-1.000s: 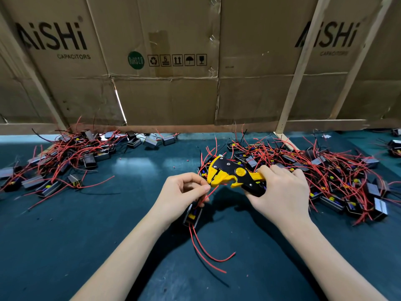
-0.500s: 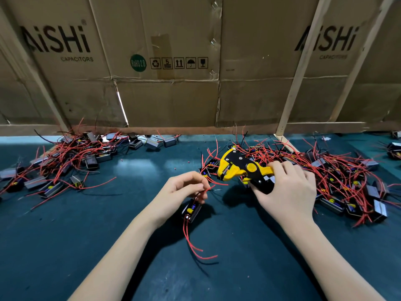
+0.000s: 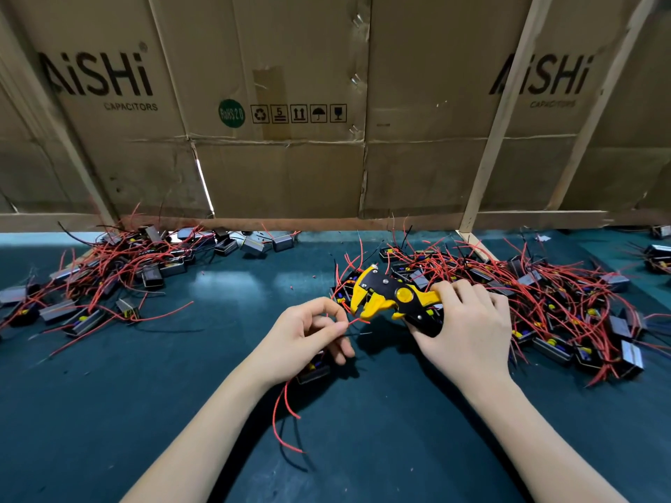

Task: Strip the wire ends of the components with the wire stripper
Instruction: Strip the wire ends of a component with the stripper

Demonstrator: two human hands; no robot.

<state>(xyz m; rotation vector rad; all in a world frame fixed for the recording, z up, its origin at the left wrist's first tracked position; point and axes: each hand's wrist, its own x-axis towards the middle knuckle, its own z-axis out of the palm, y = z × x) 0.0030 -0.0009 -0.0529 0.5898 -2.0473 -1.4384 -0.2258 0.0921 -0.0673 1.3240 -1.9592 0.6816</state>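
Observation:
My right hand (image 3: 468,328) grips the handles of a yellow and black wire stripper (image 3: 385,295), its jaws pointing left. My left hand (image 3: 308,335) pinches a red wire (image 3: 354,320) between thumb and forefinger, the wire's tip at the stripper's jaws. Under that hand hangs the small black component (image 3: 315,370) the wire belongs to, mostly hidden by my fingers. More of its red wires (image 3: 281,412) trail down over the mat, with a black one beside them.
A large heap of components with red wires (image 3: 544,306) lies right of my hands. A second heap (image 3: 109,274) sits at the far left. Cardboard sheets (image 3: 276,139) on wooden strips wall off the back of the dark green mat (image 3: 145,393).
My left hand has shifted the pinched wire up toward the stripper's jaws. My right hand has brought the stripper back left and down to meet it. The trailing wires swung under the component.

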